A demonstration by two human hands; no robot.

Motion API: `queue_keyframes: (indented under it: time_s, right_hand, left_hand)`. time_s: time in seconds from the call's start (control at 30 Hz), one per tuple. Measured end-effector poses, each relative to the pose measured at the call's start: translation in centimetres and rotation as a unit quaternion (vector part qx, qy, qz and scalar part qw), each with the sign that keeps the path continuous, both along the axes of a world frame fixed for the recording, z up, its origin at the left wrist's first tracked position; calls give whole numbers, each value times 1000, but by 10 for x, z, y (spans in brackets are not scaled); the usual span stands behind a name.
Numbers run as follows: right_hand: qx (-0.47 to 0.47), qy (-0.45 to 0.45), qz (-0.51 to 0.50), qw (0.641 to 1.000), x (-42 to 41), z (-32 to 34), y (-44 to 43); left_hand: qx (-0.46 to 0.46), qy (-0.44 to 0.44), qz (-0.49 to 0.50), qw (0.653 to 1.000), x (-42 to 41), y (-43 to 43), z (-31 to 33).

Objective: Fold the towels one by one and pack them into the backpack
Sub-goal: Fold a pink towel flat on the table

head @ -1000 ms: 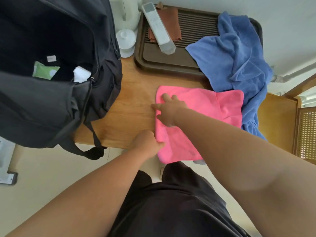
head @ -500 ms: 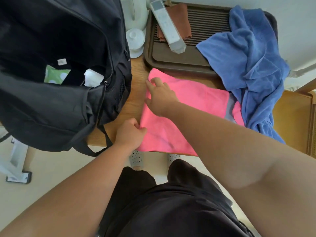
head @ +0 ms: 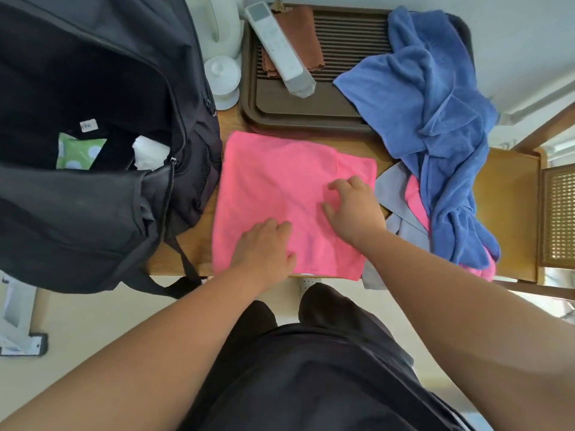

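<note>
The pink towel (head: 280, 188) lies flat on the wooden table (head: 199, 244). It is a smooth near-square with a fold line toward its right side, just beside the open black backpack (head: 93, 197) and near the rumpled blue towel (head: 435, 119). The right hand (head: 354, 209) presses it with fingers spread. The left hand (head: 264, 247) rests on its near edge, seemingly flat and gripping nothing.

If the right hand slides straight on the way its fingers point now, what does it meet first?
Probably the near rim of the brown tray, after crossing the pink towel that lies under the right hand; the exact line is uncertain.
</note>
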State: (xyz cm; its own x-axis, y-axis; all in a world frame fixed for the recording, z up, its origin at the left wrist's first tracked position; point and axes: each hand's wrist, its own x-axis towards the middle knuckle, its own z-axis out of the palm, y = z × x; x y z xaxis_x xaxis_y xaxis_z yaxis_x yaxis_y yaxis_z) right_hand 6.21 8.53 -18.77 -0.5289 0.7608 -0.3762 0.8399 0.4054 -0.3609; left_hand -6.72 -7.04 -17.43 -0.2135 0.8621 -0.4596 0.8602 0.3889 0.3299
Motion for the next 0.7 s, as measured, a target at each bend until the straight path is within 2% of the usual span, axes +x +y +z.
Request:
queue_keyframes:
  time_s: [0.13,0.23,0.43,0.57,0.63,0.7]
  right_hand:
    - [-30,-20,-90,995,51,-2,-7]
    - [-57,-2,-119,991,74,-6,-13]
    - [-82,-25,-77,993,79,-14,-30]
    - [-114,23,-95,989,83,-12,-38]
    - [-109,34,-97,989,84,-12,-41]
    - [-92,5,-82,992,86,-12,-43]
  left_hand:
    - [-19,4,-106,994,27,15,-14]
    - [-47,40,-144,988,34,15,-27]
    - [-31,23,-132,990,28,8,-38]
    - [-5,7,-125,992,22,4,-38]
    - [-2,-5,-128,992,21,3,-37]
    - [-22,-15,-137,990,20,2,-33]
